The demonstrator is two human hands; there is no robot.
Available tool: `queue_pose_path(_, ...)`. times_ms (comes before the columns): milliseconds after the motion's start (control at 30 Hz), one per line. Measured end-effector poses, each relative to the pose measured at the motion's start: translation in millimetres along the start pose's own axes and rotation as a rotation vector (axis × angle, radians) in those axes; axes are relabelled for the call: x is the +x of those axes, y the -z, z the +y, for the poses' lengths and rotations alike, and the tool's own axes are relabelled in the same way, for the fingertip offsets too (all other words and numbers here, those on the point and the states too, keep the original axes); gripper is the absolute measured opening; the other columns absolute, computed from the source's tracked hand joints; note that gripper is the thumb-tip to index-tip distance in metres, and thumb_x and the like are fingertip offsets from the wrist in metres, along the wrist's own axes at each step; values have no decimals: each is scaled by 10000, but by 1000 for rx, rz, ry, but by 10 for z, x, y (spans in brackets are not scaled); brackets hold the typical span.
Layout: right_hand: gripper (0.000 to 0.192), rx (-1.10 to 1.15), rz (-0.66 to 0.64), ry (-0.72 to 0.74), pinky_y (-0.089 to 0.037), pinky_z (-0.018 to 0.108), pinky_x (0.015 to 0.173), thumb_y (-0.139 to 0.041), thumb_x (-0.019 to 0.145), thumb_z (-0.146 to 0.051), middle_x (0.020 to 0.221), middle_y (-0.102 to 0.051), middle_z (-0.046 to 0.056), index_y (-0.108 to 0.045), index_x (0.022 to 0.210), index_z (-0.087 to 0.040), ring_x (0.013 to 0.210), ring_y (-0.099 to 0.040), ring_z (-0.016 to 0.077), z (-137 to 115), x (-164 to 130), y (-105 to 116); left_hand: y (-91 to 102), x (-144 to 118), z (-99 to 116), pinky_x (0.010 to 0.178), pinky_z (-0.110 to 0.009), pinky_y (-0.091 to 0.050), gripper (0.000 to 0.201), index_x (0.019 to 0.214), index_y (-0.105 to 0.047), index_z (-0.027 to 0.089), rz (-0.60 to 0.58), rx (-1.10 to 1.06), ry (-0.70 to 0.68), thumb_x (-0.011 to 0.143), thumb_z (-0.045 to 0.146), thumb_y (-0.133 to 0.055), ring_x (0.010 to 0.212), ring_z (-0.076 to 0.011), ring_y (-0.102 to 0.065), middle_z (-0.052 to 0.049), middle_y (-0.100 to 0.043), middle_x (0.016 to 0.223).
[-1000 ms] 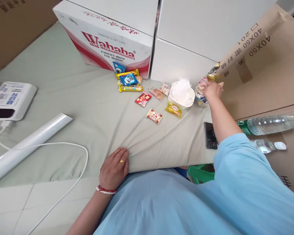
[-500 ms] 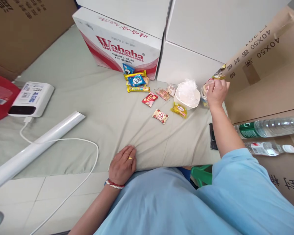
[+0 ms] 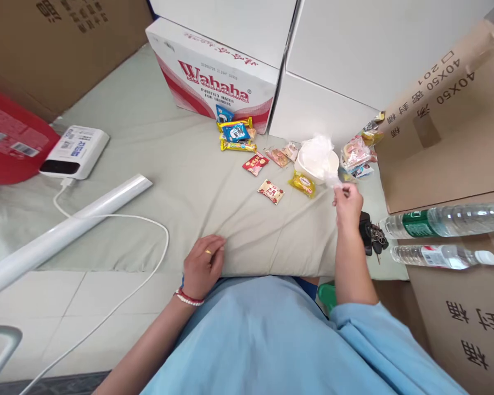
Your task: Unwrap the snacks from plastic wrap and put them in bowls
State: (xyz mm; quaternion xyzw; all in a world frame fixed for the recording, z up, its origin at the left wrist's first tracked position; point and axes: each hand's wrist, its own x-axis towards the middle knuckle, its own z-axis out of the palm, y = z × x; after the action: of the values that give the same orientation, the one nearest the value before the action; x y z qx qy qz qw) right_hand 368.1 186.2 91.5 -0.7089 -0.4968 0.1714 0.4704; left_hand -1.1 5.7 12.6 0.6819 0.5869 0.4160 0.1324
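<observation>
My right hand hovers just in front of a white bowl and pinches a corner of the clear plastic bag that lies in the bowl. My left hand rests flat on the grey-green sheet at its near edge, fingers apart, holding nothing. Small snack packets lie around the bowl: a yellow one, a beige-red one, a red one. A pile of packets sits to the right of the bowl.
A Wahaha carton and white boxes stand behind, with blue and yellow packets against the carton. Brown cartons, two lying water bottles, keys, a white tube, a cable and a white device surround the area.
My right hand has left the packet pile beside the brown carton, drawn back towards me, and now pinches the plastic bag. The left hand stayed at the sheet edge. The view shifted left.
</observation>
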Motion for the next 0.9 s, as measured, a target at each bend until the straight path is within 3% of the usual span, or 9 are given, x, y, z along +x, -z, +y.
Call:
queue_pose_path(67,286,318,-79,-166,-416,229,497,-702,829,-464,626,-544,-61,-543,858,-228,518,-499,117,-44,-624,-81,-45,56,175,904,-397,-583,162,1036,-701,213,4,-155,167,986,272,-559,1003,-216,-696,-81,-731,1027)
queue_pose_path(133,332,498,-309,-278,-448,220,510,-764,812,-477,629,-581,-55,-550,852,-226,539,-534,111,-99,-1243,-160,-145,139,374,751,-334,-587,222,1096,-675,215,-106,-384,341,981,376,-574,947,-204,-692,-85,-705,1055)
queue_pose_path(233,360,640,-631,-415,-457,211,502,-794,819,-504,616,-614,-43,-575,848,-220,530,-547,105,-178,-1862,-175,-341,271,612,538,-266,-531,649,1354,-511,224,-277,-756,611,822,507,-751,850,-183,-687,-149,-592,1347)
queue_pose_path(267,370,671,-697,-448,-452,208,494,-805,814,-510,608,-613,-44,-578,846,-220,527,-547,105,-193,-1952,-152,-396,301,663,488,-249,-490,722,1362,-491,224,-340,-850,679,775,519,-791,761,-157,-671,-145,-595,1331)
queue_pose_path(367,400,707,-771,-494,-447,207,491,-820,800,-542,615,-611,-40,-587,853,-222,542,-551,109,-193,-1945,-40,-482,325,744,474,-212,-406,566,1106,-573,181,-433,-1043,798,719,504,-831,582,-90,-571,-43,-669,969)
queue_pose_path(500,442,625,-765,-466,-365,202,462,-715,863,-645,590,-548,-46,-654,954,-216,525,-474,102,-153,-1720,92,-478,252,755,556,-213,-418,378,837,-559,184,-352,-1063,793,724,439,-815,566,-73,-516,49,-585,696)
queue_pose_path(733,432,439,-944,-424,-281,212,476,-821,762,-591,649,-541,-45,-699,876,-193,516,-363,70,-187,-1695,48,-482,161,674,658,-257,-477,308,903,-635,179,-420,-1029,704,773,419,-779,659,-113,-580,23,-631,729)
queue_pose_path(800,399,432,-886,-380,-288,221,475,-796,793,-579,644,-531,-45,-695,875,-202,518,-365,81,-207,-1761,1,-443,170,652,689,-264,-510,384,1005,-617,187,-348,-1012,721,772,433,-798,740,-125,-634,-10,-671,899)
queue_pose_path(900,281,389,-683,-195,-365,243,533,-748,873,-497,706,-558,-24,-692,896,-223,584,-447,109,-248,-1897,-79,-330,189,631,634,-264,-541,474,1063,-556,215,-289,-991,777,799,542,-777,848,-157,-681,-51,-633,1131)
